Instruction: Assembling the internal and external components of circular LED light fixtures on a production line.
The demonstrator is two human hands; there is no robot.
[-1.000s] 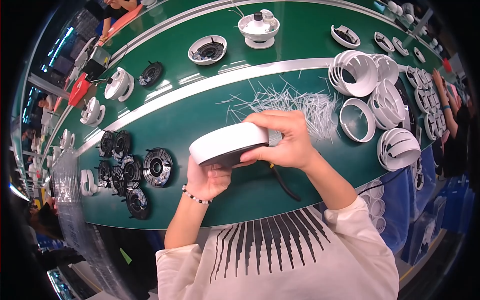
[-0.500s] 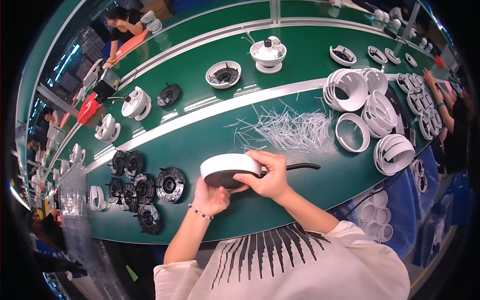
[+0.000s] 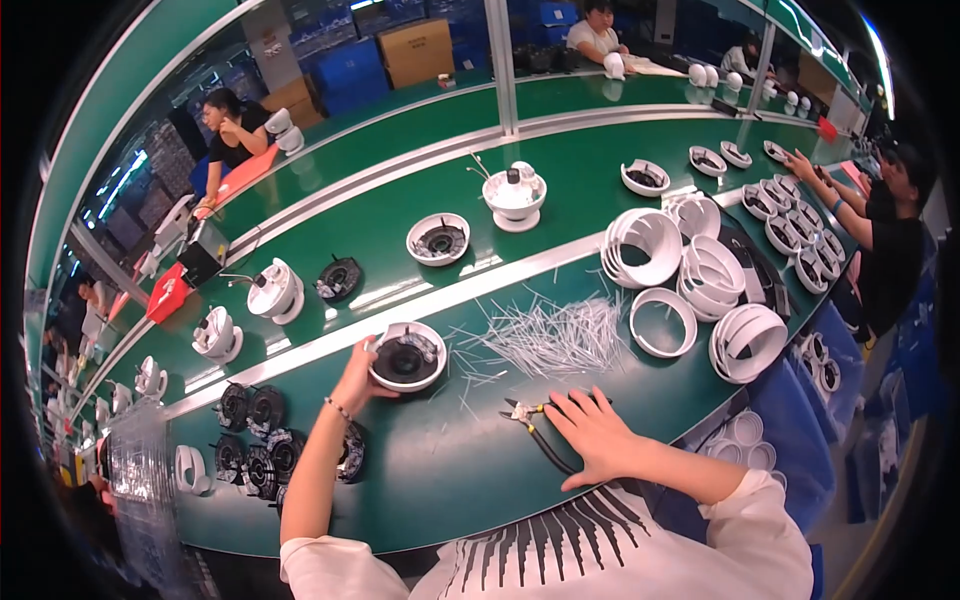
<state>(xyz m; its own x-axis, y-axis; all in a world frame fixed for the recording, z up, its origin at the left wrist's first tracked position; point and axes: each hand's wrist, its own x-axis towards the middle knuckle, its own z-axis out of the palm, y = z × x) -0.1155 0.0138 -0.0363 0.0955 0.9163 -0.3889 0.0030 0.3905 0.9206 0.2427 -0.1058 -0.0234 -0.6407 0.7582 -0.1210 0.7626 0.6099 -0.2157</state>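
My left hand [image 3: 358, 380] grips the left rim of a round white housing [image 3: 440, 345]. A black disc-shaped part [image 3: 402, 362] sits inside it, facing up. The housing is on or just above the green table, left of a pile of cut strips. My right hand [image 3: 600, 440] is flat and spread, palm down, over the table. Under its fingers lies a pair of cutting pliers [image 3: 540, 436] with black and yellow handles, jaws pointing left. One handle is partly hidden by the fingers.
Thin white strips [image 3: 550, 335] lie scattered at the middle. White rings [image 3: 664, 323] stand in stacks at the right. Black disc parts [image 3: 262, 470] cluster at the left. Beyond a metal rail [image 3: 480, 285], a conveyor [image 3: 380, 210] carries white assemblies. A co-worker [image 3: 895, 240] reaches in at far right.
The housing has gone forward and left in my left hand and now shows its inside. My right hand has left it and spread out at the right, over the pliers. The view has tilted up.
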